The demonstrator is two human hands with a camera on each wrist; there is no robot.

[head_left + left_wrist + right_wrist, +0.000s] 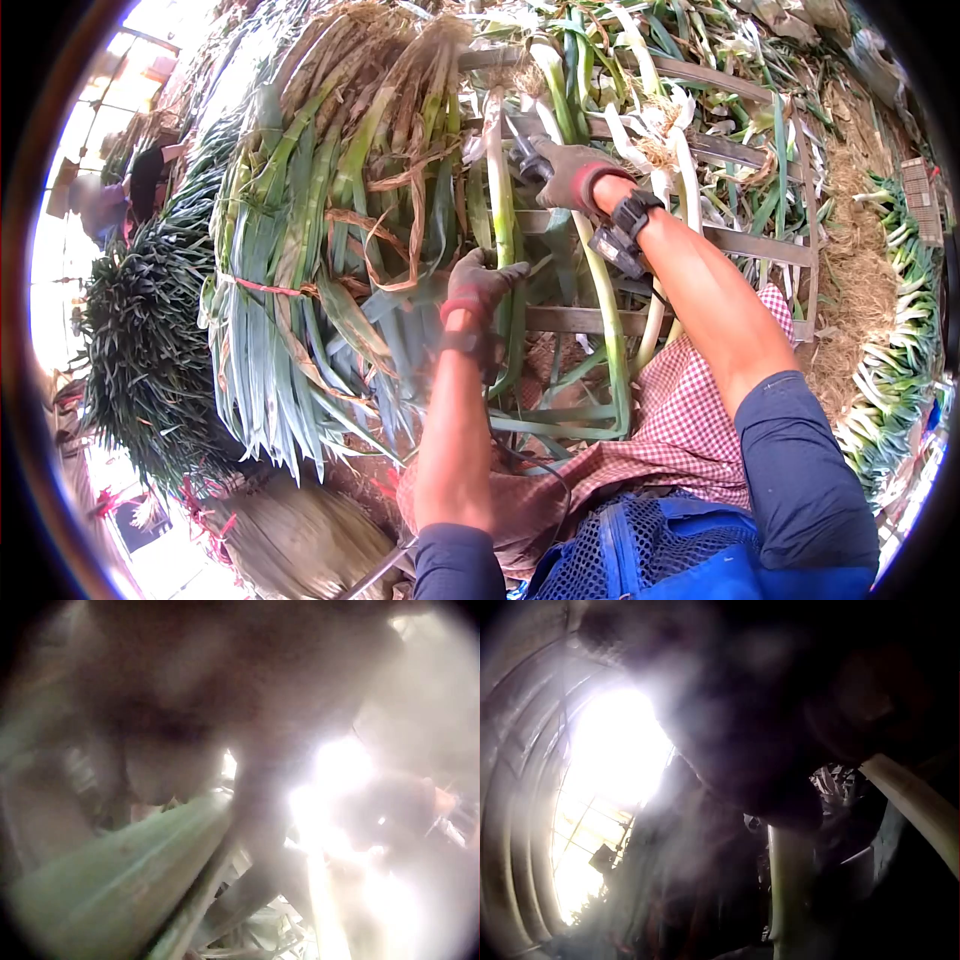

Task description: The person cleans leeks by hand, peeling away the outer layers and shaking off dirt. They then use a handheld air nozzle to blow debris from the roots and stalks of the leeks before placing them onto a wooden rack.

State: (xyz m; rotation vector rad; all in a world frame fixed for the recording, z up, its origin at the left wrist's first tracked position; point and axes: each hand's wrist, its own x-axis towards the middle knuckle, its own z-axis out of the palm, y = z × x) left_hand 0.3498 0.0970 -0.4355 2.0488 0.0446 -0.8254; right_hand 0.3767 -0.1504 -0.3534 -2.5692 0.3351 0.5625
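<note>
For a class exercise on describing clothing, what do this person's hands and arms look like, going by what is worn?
The left hand and right hand wear greyish gloves with red cuffs. Dark straps circle both wrists, with a small boxy device at the right one. Dark blue sleeves end around the elbows, leaving the forearms bare.

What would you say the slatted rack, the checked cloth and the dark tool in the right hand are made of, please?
Slatted rack: probably weathered wood, matt, going by its dull brown slats. Checked cloth: apparently soft, matt fabric, from its loose folds. Dark tool: perhaps plastic, given its blackish body; finish unclear.
</note>
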